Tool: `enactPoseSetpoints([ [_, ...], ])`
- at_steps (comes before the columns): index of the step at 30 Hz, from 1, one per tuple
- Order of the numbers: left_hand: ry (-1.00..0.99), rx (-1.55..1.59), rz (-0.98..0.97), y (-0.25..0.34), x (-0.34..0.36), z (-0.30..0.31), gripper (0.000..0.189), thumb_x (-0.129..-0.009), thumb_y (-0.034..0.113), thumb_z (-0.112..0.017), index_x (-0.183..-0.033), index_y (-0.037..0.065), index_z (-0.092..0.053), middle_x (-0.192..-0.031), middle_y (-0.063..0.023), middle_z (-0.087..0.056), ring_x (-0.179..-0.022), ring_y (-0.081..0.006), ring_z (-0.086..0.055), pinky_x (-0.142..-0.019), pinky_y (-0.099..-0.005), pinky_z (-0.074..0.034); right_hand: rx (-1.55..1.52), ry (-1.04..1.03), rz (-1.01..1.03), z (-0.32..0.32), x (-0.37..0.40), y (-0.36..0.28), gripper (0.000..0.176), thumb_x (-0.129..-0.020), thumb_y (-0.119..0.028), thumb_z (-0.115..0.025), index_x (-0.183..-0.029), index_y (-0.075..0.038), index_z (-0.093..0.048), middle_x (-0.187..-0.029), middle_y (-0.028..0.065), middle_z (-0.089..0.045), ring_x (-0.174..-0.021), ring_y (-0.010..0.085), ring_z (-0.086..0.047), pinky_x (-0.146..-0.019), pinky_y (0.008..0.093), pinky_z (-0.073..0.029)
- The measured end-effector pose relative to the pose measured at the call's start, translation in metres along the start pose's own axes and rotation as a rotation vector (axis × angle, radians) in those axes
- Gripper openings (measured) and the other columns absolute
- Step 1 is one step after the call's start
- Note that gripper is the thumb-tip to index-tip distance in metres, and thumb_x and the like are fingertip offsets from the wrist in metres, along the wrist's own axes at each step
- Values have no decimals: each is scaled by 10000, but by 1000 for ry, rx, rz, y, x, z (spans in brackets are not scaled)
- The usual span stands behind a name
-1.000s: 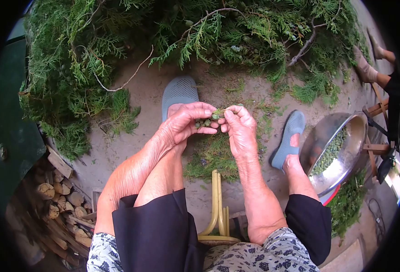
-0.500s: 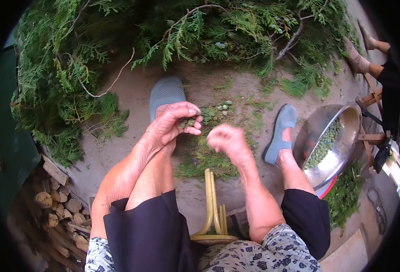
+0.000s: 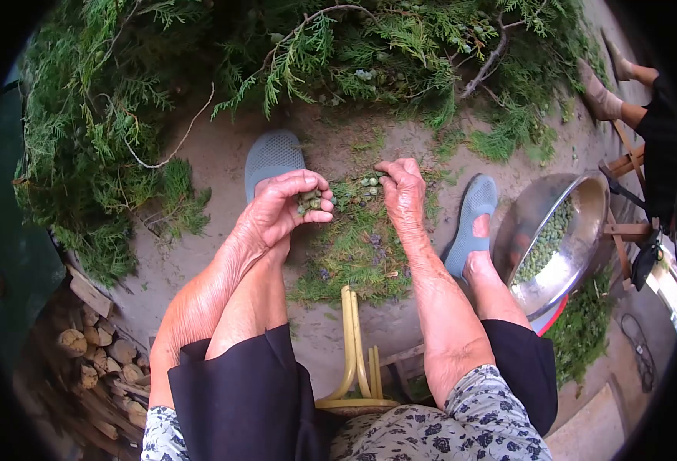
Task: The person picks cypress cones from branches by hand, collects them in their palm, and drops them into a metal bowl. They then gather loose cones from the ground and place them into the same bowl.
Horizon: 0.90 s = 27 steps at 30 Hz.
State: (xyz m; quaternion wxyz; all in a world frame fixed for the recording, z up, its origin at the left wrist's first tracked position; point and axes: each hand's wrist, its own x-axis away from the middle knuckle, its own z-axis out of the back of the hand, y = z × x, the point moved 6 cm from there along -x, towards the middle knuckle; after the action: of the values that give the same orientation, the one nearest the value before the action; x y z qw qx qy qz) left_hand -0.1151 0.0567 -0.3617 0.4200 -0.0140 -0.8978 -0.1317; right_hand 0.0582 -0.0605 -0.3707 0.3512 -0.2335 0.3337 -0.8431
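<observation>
My left hand [image 3: 286,203] is palm up beside the left shoe, its fingers curled round several small green cones [image 3: 308,203]. Down at the litter on the ground, my right hand [image 3: 404,190] has thumb and fingers drawn together at a small cluster of green cones [image 3: 370,183]. Some of this cluster is hidden by the fingertips. Beneath and between both hands lies a patch of green conifer sprigs [image 3: 361,253]. To the right, a tilted metal basin [image 3: 584,250] holds many green cones [image 3: 547,244].
Cut conifer branches [image 3: 338,61] are heaped across the far side. My grey shoes [image 3: 273,157] flank the sprigs. Chopped firewood [image 3: 108,357] is stacked at lower left. Another person's foot [image 3: 601,92] and a wooden stool [image 3: 628,230] are at right. A cable [image 3: 638,353] lies beyond the basin.
My right hand has moved forward and slightly right, from blurred motion above the sprigs to the cone cluster on the ground. My left hand still holds its cones.
</observation>
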Motion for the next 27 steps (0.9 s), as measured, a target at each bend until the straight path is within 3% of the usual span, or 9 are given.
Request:
enactPoseSetpoints([
  [2,22,17,-6,-2,0,1,210,-882,181,-576,-943,-19,-574,-915,-146,-584,-821,-235,-613,-716,-386,-570,43,-46,4,-3,2,1,201,-775,29,-596,-960,-31,-645,-875,103,-583,-770,204,-587,-674,296,-464],
  [5,40,-6,4,-2,-2,1,210,-893,178,-565,-950,-24,-572,-921,-140,-586,-831,-234,-619,-738,-392,-572,-153,94,-205,9,6,4,191,-798,17,-606,-975,-41,-651,-887,64,-599,-780,149,-580,-661,260,-466],
  [7,61,-12,-8,-1,-2,-1,255,-910,217,-560,-979,-28,-569,-929,-141,-593,-858,-240,-624,-747,-394,-577,-478,52,-594,11,17,-8,188,-827,-16,-622,-1013,-31,-643,-890,29,-611,-764,103,-580,-656,227,-472],
  [9,61,10,14,-2,-1,-3,288,-914,248,-559,-996,-27,-566,-930,-145,-597,-864,-242,-628,-737,-394,-581,-588,-160,-247,7,22,-49,215,-820,-19,-650,-1033,-9,-629,-885,18,-621,-728,89,-593,-634,226,-487],
  [12,47,32,45,-2,0,-1,344,-920,302,-555,-1023,-27,-563,-931,-154,-604,-858,-246,-636,-714,-395,-588,-795,-239,-408,-6,29,-48,193,-794,10,-652,-984,-25,-646,-886,25,-615,-756,107,-588,-655,245,-483],
  [14,33,35,54,-4,-1,2,369,-921,324,-552,-1033,-27,-561,-931,-160,-607,-847,-249,-641,-700,-396,-591,-141,13,-155,3,20,-29,202,-755,37,-647,-945,-33,-649,-873,62,-591,-749,154,-587,-663,276,-475],
  [21,21,110,44,-5,-3,5,357,-924,309,-553,-1022,-34,-571,-908,-163,-621,-789,-255,-656,-662,-391,-597,102,-80,-37,-17,15,-18,212,-725,13,-637,-929,-41,-622,-873,127,-553,-840,290,-573,-715,370,-466],
  [25,69,104,35,-5,-3,5,323,-919,268,-570,-1007,-42,-583,-890,-163,-632,-777,-257,-663,-656,-395,-599,139,-56,-37,-19,17,-27,215,-727,19,-629,-933,-41,-612,-878,138,-550,-860,310,-574,-722,384,-465],
  [27,70,111,34,-4,-3,6,318,-919,262,-570,-1006,-43,-582,-889,-163,-632,-778,-257,-663,-655,-395,-599,123,-9,40,-20,17,-26,188,-736,19,-631,-916,-34,-616,-870,115,-543,-778,252,-578,-676,348,-468],
])
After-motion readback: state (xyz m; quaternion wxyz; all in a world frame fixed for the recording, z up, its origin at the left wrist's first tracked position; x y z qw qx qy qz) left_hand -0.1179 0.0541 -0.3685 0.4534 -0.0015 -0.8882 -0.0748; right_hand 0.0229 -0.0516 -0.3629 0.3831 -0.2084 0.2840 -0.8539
